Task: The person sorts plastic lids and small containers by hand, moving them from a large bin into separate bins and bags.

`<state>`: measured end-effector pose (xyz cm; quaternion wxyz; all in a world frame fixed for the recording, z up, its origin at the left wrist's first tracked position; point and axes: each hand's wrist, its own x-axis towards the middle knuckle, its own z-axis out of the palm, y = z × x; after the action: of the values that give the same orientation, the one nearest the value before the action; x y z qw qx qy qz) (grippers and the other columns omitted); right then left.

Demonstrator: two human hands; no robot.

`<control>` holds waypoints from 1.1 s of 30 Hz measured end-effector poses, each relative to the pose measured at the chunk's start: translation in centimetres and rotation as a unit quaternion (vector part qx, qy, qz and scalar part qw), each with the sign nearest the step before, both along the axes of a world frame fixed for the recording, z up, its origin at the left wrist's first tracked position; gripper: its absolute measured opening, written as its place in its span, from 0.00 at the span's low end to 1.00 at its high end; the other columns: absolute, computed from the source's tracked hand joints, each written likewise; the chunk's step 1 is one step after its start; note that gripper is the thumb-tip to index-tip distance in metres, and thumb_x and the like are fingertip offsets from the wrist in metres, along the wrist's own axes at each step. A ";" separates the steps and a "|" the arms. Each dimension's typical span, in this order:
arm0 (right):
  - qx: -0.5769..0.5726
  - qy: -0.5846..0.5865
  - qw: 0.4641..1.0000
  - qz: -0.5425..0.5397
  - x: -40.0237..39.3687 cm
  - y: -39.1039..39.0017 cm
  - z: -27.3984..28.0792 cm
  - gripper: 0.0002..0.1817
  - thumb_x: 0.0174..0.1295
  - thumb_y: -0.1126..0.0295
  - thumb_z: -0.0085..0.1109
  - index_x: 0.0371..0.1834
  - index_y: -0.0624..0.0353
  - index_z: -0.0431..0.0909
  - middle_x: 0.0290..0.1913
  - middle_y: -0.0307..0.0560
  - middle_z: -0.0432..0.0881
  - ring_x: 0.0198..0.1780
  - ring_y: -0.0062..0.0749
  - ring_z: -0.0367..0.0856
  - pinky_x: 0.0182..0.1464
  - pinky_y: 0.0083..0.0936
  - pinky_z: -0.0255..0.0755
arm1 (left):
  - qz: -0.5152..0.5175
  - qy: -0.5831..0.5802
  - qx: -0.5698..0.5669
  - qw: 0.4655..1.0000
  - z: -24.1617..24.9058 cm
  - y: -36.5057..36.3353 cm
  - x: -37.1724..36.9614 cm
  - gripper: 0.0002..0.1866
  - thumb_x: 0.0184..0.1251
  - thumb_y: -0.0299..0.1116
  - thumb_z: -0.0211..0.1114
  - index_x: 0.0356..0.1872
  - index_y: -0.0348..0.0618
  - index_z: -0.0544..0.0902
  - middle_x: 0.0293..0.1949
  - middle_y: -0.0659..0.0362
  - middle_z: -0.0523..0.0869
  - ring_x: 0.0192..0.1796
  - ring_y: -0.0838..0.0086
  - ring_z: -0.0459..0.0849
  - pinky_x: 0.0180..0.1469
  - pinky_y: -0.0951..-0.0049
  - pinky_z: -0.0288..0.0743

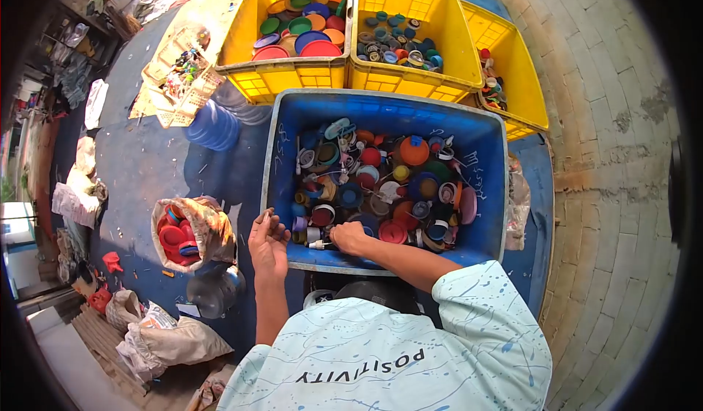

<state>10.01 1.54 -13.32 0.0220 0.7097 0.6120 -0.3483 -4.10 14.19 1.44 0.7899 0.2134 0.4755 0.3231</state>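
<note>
A blue crate (395,263) in front of me holds a heap of mixed plastic caps and lids (381,184). My right hand (351,239) reaches over its near edge, fingers closed and pointing left among the caps; what they grip is hidden. Just left of those fingertips lies a white pump top (318,245). At the crate's near left corner, my left hand (269,242) is raised with curled fingers. Something small, too small to name, seems to be at its fingertips. A red lid (393,231) lies to the right of my right hand.
Behind stand yellow crates: one with large coloured lids (300,26), one with small caps (399,45), another at right (512,67). A sack of red lids (194,231) and a clear bottle (212,291) are at left. A blue water jug (212,125) lies further back.
</note>
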 end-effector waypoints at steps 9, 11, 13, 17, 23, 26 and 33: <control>0.064 0.094 0.992 0.045 4.7 -3.3 2.2 0.08 0.51 0.68 0.56 0.30 0.58 0.83 0.32 0.57 0.85 0.36 0.52 0.85 0.36 0.43 0.79 | 0.029 0.026 -0.025 0.999 2.1 -10.5 4.4 0.09 0.67 0.33 0.62 0.46 0.48 0.78 0.36 0.64 0.82 0.37 0.78 0.79 0.42 0.73 0.74; 0.038 0.134 0.990 0.014 7.4 -4.6 2.1 0.09 0.50 0.69 0.58 0.33 0.60 0.83 0.33 0.61 0.84 0.37 0.56 0.84 0.40 0.46 0.78 | 0.022 0.040 -0.018 0.999 1.9 -11.2 4.8 0.09 0.67 0.33 0.63 0.46 0.48 0.78 0.36 0.64 0.82 0.37 0.79 0.79 0.41 0.73 0.74; 0.013 0.177 0.983 -0.037 10.9 -6.1 2.9 0.10 0.50 0.67 0.64 0.34 0.58 0.84 0.34 0.59 0.84 0.40 0.53 0.84 0.43 0.44 0.77 | 0.000 0.060 0.002 0.998 1.1 -11.5 5.5 0.09 0.67 0.33 0.63 0.46 0.49 0.79 0.36 0.65 0.83 0.36 0.81 0.79 0.40 0.76 0.74; 0.011 0.206 0.959 -0.193 17.0 -10.1 4.2 0.10 0.56 0.66 0.64 0.37 0.60 0.83 0.33 0.54 0.85 0.37 0.48 0.84 0.42 0.38 0.76 | -0.150 0.134 0.034 0.979 -4.5 -10.7 8.7 0.09 0.66 0.34 0.64 0.45 0.46 0.79 0.34 0.64 0.83 0.33 0.82 0.80 0.37 0.78 0.74; 0.069 0.317 0.811 -0.487 19.8 -16.8 9.1 0.09 0.60 0.70 0.60 0.37 0.66 0.79 0.31 0.48 0.85 0.35 0.28 0.84 0.39 0.24 0.75 | -0.391 0.303 0.278 0.824 -12.8 -10.1 17.5 0.11 0.61 0.31 0.63 0.43 0.40 0.81 0.35 0.56 0.85 0.36 0.66 0.84 0.39 0.67 0.78; 0.117 0.329 0.761 -0.547 19.1 -19.5 9.1 0.08 0.61 0.72 0.58 0.37 0.66 0.78 0.29 0.45 0.84 0.35 0.24 0.83 0.40 0.21 0.75 | -0.424 0.370 0.539 0.627 -17.4 -9.2 19.4 0.15 0.56 0.26 0.56 0.46 0.40 0.81 0.37 0.46 0.84 0.41 0.48 0.84 0.44 0.56 0.77; 0.150 0.371 0.674 -0.621 16.0 -21.7 11.0 0.07 0.62 0.72 0.60 0.37 0.65 0.78 0.31 0.42 0.84 0.35 0.18 0.81 0.38 0.17 0.74 | -0.586 0.339 0.554 0.484 -21.0 -8.0 20.9 0.20 0.57 0.25 0.53 0.52 0.48 0.78 0.40 0.43 0.84 0.44 0.46 0.83 0.43 0.50 0.78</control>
<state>26.01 -20.17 -2.33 -0.5349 0.7323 0.0318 -0.4202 16.82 6.21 -19.58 0.2928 0.9292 0.1937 -0.1157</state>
